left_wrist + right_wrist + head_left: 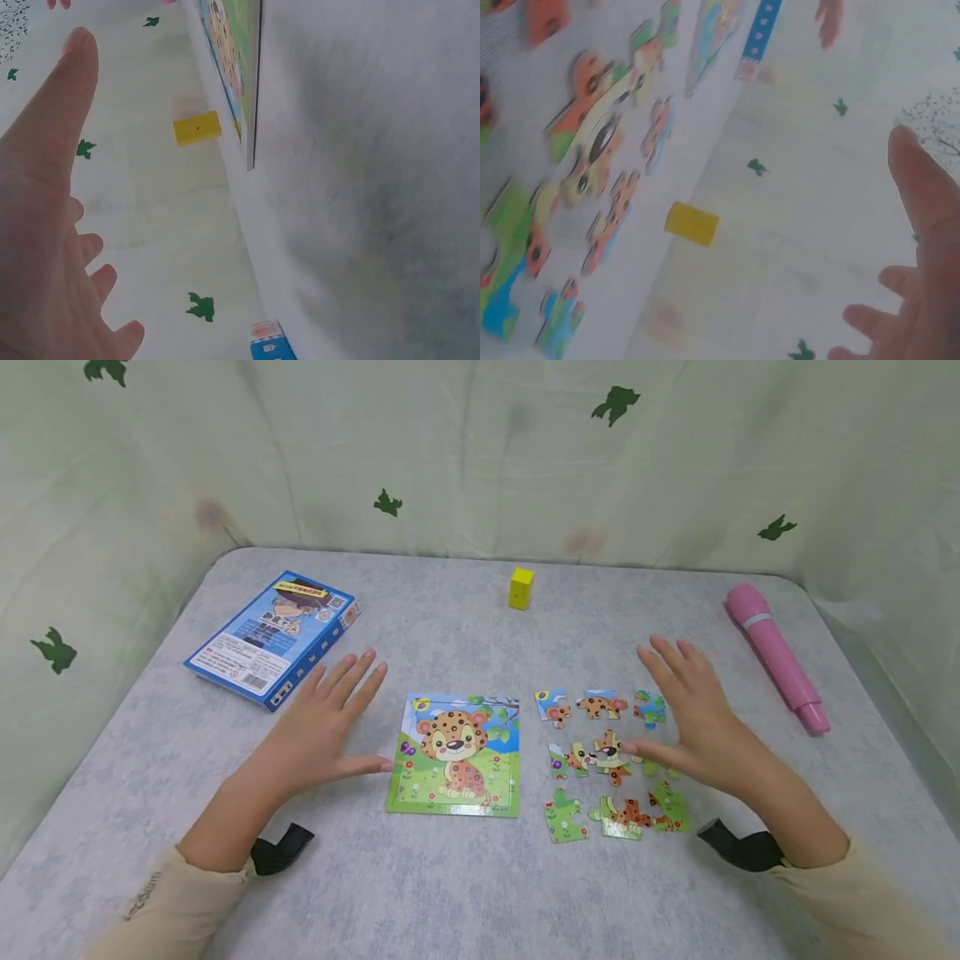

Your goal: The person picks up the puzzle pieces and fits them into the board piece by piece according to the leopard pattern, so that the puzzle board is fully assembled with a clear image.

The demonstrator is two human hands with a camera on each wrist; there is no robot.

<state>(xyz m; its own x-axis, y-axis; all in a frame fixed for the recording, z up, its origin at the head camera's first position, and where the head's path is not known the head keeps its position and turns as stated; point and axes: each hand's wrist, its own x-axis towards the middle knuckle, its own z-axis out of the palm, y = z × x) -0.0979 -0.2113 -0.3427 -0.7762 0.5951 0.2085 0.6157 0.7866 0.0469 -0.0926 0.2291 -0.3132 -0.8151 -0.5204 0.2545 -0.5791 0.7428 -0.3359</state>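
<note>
A square leopard puzzle board [453, 756] lies in the middle of the table. To its right, several loose jigsaw pieces [566, 817] are laid out in rows, a gap between most of them. My left hand [318, 735] hovers left of the board with fingers spread, its thumb tip overlapping the board's left edge in the head view. Over the right side of the pieces my right hand [701, 727] is held with fingers spread and nothing in it, covering part of the right column. Both wrist views show the hands raised above the table.
A blue picture box [273, 639] lies at the back left. At the back middle stands a yellow block [521, 589]. A pink microphone-shaped object [777, 657] lies along the right side. Behind the table hangs a pale curtain [480, 460] with green leaf shapes.
</note>
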